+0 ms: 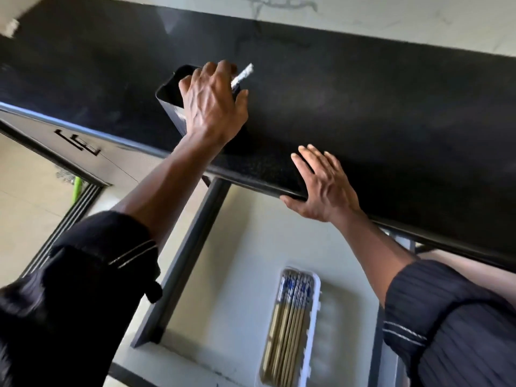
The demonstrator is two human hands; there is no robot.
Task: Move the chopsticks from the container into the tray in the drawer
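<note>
A dark square container (170,99) stands on the black countertop (363,107). My left hand (213,104) reaches into its top, fingers closed around a chopstick (243,75) whose white patterned end sticks out past my fingers. My right hand (321,185) lies flat on the counter's front edge, fingers spread, holding nothing. Below, the drawer (229,261) is open, with a white tray (314,325) in it. Several chopsticks (287,322) with blue-and-white ends lie side by side in the tray's left compartment.
The drawer's dark side wall (181,263) runs beneath my left arm. A cabinet front with a dark handle (78,142) is at left, above a tiled floor (25,196). A pale marbled wall (391,18) rises behind the counter.
</note>
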